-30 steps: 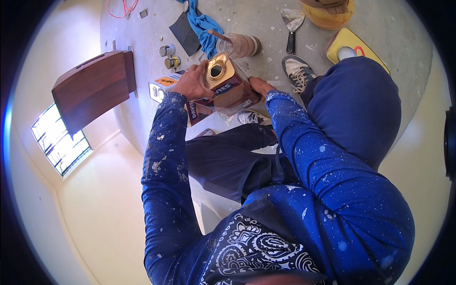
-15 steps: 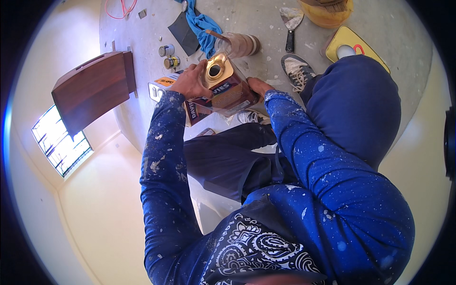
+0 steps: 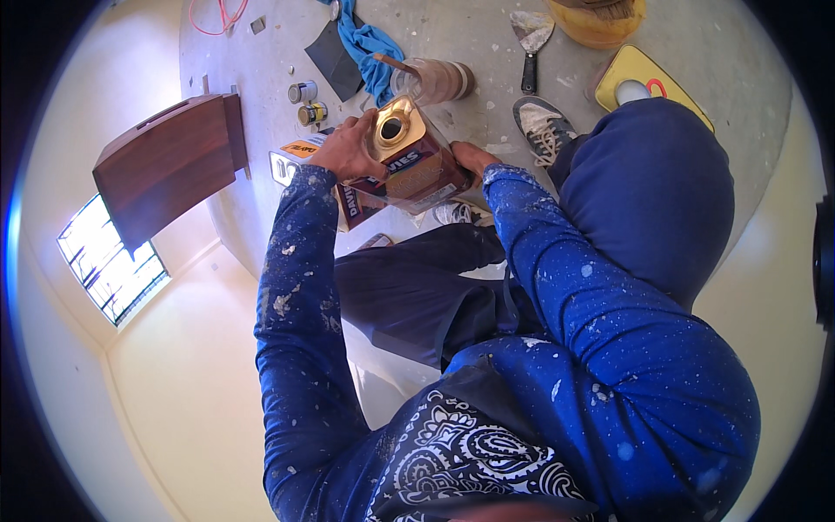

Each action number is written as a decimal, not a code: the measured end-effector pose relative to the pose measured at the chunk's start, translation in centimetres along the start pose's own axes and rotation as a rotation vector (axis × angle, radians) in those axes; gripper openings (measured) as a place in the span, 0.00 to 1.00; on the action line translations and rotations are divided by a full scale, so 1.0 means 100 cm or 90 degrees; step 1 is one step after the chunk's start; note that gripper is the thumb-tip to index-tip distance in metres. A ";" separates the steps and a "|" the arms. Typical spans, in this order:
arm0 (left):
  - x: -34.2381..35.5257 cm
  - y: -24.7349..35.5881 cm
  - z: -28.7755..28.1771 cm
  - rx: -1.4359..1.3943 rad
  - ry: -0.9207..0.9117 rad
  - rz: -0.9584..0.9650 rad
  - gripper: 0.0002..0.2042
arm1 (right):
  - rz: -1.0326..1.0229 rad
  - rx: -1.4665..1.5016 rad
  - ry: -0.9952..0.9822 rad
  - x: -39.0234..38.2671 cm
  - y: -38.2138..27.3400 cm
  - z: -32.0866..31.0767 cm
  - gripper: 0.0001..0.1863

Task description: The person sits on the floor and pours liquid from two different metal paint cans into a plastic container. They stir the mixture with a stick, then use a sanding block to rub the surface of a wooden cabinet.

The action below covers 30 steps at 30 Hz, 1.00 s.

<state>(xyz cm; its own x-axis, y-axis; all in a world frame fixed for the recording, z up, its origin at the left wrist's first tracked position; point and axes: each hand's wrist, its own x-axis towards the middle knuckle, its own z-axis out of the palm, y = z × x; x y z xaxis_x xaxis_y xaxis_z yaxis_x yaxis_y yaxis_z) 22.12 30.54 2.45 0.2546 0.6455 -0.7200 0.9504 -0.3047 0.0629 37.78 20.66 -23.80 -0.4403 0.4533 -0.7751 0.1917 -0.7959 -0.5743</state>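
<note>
My left hand (image 3: 348, 152) is closed on the top left edge of a maroon rectangular metal can (image 3: 419, 178), which is tilted, its gold top with an open round spout (image 3: 391, 127) toward me. My right hand (image 3: 474, 161) grips the can's lower right side, fingers partly hidden behind it. A second maroon can (image 3: 355, 209) sits behind and left of the held one, partly hidden, beside a white-topped container (image 3: 284, 168). Just beyond the held can stands a plastic jar (image 3: 439, 81) with brown contents and a stick in it.
Small tins (image 3: 310, 113), a dark sheet (image 3: 335, 61), blue cloth (image 3: 374, 48), putty knife (image 3: 530, 74), yellow bucket (image 3: 591, 22) with brush and yellow-topped container (image 3: 622, 74) lie around the floor (image 3: 478, 35). My shoe (image 3: 544, 130) is right; a brown wooden cabinet (image 3: 165, 165) is left.
The view has shifted very slightly, with floor objects a little further left in the picture. Both hands keep the same grip on the can, which has barely moved.
</note>
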 end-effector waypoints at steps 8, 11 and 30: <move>0.006 0.000 -0.003 -0.001 -0.008 -0.003 0.61 | 0.001 -0.008 0.002 -0.002 -0.006 -0.003 0.27; 0.006 -0.001 -0.003 -0.001 -0.006 -0.002 0.61 | -0.008 -0.001 -0.002 0.002 -0.004 -0.002 0.27; 0.010 0.001 -0.010 -0.008 -0.028 -0.009 0.62 | 0.008 -0.012 -0.020 0.004 -0.008 -0.005 0.28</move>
<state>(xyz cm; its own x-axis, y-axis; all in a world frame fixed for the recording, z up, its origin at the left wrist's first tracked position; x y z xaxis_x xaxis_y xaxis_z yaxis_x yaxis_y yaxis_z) 22.63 31.82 2.41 0.2334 0.6177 -0.7510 0.9560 -0.2867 0.0613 37.88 21.62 -23.75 -0.4654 0.4306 -0.7733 0.2136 -0.7932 -0.5702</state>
